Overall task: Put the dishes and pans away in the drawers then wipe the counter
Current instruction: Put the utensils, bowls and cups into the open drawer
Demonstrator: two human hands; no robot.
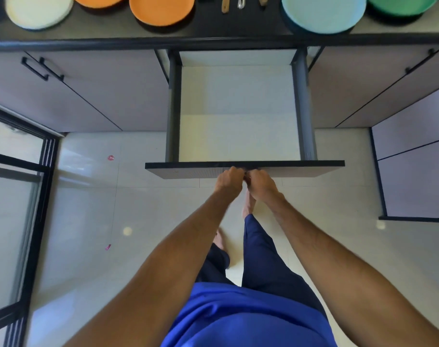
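A deep drawer (238, 136) with a white inside stands pulled far out below the counter (113, 33); nothing lies in it. My left hand (229, 180) and my right hand (261, 182) sit side by side at the middle of its dark front panel (301, 167), fingers curled round the handle, which is mostly hidden under them. On the counter lie a cream plate (39, 10), two orange plates (162, 8), a light blue plate (323, 12) and a green plate (401, 5).
Utensil handles (241, 2) lie between the orange and blue plates. Closed cabinet doors with black handles (41, 68) flank the drawer. A glass door with a black frame (18, 196) is at the left. My bare feet stand on pale floor tiles under the drawer front.
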